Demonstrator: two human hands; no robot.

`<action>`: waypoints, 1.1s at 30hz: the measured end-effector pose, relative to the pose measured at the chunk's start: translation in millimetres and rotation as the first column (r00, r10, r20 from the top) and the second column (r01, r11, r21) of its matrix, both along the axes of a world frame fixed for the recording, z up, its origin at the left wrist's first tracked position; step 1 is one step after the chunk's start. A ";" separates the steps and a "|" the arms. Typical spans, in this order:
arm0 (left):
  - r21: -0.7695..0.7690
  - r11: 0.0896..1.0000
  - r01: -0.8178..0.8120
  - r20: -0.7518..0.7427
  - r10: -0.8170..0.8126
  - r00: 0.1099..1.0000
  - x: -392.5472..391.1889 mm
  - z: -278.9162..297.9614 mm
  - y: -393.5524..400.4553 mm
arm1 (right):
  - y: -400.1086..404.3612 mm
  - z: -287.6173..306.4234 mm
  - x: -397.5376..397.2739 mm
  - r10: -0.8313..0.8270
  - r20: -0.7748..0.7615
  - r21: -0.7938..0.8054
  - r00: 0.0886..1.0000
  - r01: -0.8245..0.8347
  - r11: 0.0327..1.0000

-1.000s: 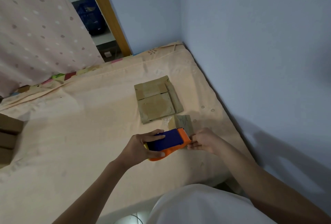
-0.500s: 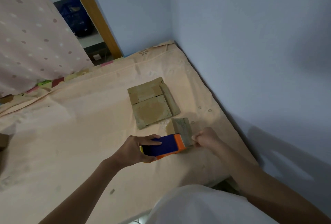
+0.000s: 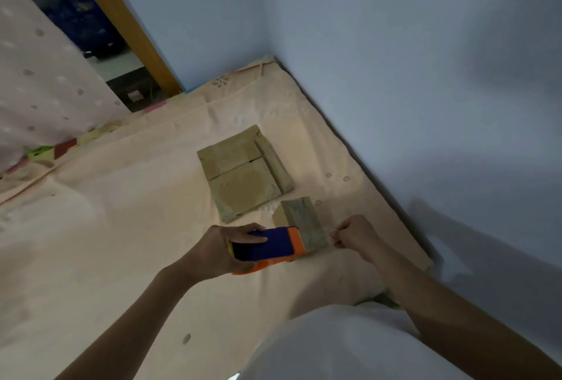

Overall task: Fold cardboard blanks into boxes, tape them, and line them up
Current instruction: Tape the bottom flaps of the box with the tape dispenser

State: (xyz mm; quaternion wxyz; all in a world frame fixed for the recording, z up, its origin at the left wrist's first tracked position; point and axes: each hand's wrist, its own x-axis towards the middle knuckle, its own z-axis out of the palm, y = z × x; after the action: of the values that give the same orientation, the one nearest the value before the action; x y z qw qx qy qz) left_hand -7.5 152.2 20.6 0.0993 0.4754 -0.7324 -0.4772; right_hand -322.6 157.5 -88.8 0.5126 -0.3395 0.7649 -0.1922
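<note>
- The left hand [image 3: 213,253], just below the frame's middle, grips a blue and orange tape dispenser [image 3: 267,247], thumb on top.
- The dispenser's orange end touches a small folded cardboard box [image 3: 301,221] standing on the bed [image 3: 121,227].
- The right hand [image 3: 354,232], right of the box, has its fingers curled, pinching at the box's near corner; what it pinches is too small to tell.
- Flat cardboard blanks [image 3: 243,173] lie just above the box, near the blue wall [image 3: 425,75].
</note>
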 end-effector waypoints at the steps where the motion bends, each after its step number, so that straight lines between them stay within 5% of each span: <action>1: -0.013 1.000 0.016 0.009 -0.016 1.000 -1.0 1.1 -3.0 | -1.2 -1.4 -1.1 -0.005 0.003 0.009 1.000 0.005 1.000; 10: -0.135 0.977 0.167 0.198 -0.139 0.970 -18.0 11.9 -12.5 | -5.8 -12.2 -6.0 0.094 -0.040 0.015 0.995 -0.093 0.996; 33: -0.160 0.949 0.271 0.252 -0.226 0.941 -39.6 18.6 -3.1 | -4.2 -20.6 -8.6 0.222 -0.113 0.018 0.968 -0.221 0.975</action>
State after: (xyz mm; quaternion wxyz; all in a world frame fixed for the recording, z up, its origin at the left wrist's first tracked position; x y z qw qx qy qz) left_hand -47.1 149.0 39.2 -0.0021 0.4189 -0.8360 -0.3544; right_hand -331.2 153.3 -109.4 0.4870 -0.4319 0.7509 -0.1118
